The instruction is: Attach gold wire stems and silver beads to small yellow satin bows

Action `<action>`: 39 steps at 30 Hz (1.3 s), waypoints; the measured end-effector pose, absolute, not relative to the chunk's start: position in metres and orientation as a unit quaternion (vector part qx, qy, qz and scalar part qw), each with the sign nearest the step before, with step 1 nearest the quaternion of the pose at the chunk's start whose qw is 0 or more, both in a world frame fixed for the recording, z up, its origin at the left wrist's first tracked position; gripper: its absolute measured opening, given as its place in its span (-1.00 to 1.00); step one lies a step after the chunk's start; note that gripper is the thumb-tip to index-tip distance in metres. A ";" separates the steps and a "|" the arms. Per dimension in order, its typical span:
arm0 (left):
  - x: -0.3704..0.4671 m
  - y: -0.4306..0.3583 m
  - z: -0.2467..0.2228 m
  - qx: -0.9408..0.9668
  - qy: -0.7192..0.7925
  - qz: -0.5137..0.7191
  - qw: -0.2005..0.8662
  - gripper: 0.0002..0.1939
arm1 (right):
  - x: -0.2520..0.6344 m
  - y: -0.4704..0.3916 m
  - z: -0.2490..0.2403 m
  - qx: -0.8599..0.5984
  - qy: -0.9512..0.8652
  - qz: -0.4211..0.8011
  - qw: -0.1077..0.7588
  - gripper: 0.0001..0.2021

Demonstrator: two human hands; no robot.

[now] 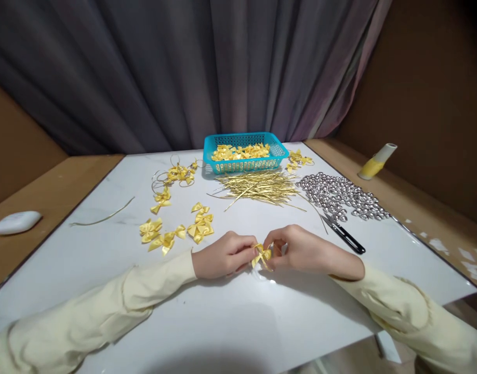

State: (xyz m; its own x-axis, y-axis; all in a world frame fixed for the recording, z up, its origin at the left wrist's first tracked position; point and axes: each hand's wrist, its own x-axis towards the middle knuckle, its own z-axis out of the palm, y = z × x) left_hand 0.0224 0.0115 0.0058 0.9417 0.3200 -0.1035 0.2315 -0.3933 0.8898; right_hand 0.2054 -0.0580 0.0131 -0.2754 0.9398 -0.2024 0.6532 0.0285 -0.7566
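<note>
Between my two hands is a yellow satin ribbon bow (263,255), held just above the white tabletop. My left hand (226,254) pinches the bow's left side between thumb and fingers. From the other side, my right hand (296,249) has its fingers closed at the bow's right edge, where a thin gold tie strand shows. The fingertips partly cover the bow. Left of my hands lie several loose yellow bows (166,241). Farther back is a pile of gold twist ties (257,188).
A blue basket (244,165) of yellow bows stands at the back. Silver beads (340,192) spread at the right, beside black thread snips (345,235). Bows with looped ties (180,174) lie back left. A single tie (104,215) and a white object (16,222) are at far left.
</note>
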 end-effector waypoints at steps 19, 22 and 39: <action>0.022 0.014 0.003 0.864 0.093 0.075 0.489 -0.78 | 0.217 -0.058 0.018 -0.483 -0.633 0.570 0.205 -0.84; 0.021 0.014 0.001 0.856 0.087 0.058 0.506 -0.76 | 0.217 -0.058 0.021 -0.492 -0.625 0.571 0.203 -0.84; 0.028 0.013 0.005 0.788 0.167 -0.007 0.593 -0.59 | 0.215 -0.059 0.018 -0.486 -0.670 0.529 0.185 -0.84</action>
